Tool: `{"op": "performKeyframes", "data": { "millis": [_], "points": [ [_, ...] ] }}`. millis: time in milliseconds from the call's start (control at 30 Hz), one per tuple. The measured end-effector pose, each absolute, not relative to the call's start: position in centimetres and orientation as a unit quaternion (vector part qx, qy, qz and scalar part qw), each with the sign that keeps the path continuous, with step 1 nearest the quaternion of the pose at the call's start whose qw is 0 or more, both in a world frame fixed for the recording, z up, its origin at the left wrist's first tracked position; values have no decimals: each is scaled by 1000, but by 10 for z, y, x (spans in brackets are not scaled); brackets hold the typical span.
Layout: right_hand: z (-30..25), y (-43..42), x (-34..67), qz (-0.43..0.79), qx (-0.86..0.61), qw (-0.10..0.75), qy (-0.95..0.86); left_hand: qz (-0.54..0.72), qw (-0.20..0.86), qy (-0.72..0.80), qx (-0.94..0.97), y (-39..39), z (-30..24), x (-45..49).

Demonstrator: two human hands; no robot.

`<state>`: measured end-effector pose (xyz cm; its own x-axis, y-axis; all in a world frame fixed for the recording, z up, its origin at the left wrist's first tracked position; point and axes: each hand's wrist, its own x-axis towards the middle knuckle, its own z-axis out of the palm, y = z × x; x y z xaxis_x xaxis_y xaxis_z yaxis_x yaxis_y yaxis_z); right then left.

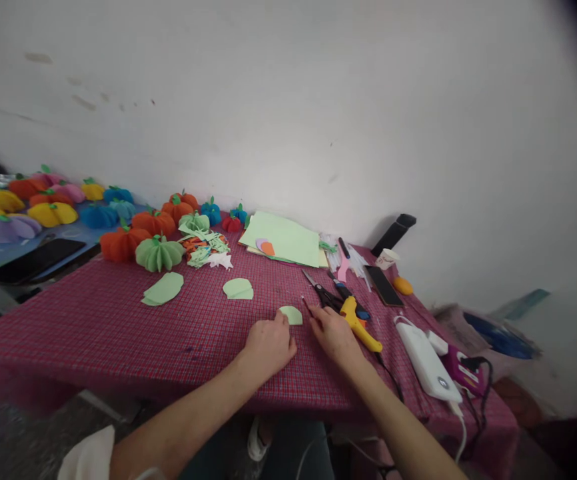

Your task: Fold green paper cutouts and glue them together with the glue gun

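Note:
My left hand [271, 341] is closed, its fingertips on the left edge of a small folded pale green paper piece [293, 316] lying on the table. Just to the right, my right hand [337, 335] pinches a slim dark stick [307, 306], pencil-like, its tip pointing away from me; its exact kind is too small to make out. Beyond the left hand lie a second folded green paper piece [238, 289] and a stack of green cutouts [164, 289]. Black-handled scissors [324, 294] and a yellow glue gun [361, 325] rest close to my right hand.
Paper pumpkins [158, 254] in several colours stand at the left. Paper scraps [203, 249] and green sheets [288, 237] lie at the back. On the right are a phone [384, 286], a paper cup [387, 259], a white power bank [424, 360] and a purple plug adapter [461, 371] with cables.

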<state>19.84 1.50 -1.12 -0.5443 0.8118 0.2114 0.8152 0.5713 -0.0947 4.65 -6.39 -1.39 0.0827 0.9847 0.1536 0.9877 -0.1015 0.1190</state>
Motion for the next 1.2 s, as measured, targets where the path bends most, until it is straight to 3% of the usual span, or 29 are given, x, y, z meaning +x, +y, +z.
{"op": "performKeyframes", "data": {
  "millis": [467,900,1200],
  "points": [
    [-20,-4,184,-44,-461,38,-885,-87,22,-655,-750,-61,-11,47],
    [-19,-23,186,-1,-451,70,-890,-104,48,-631,-768,-68,-19,42],
    [-25,-24,195,-32,-477,36,-877,-92,32,-618,-780,-67,-16,45]
  ]
}}
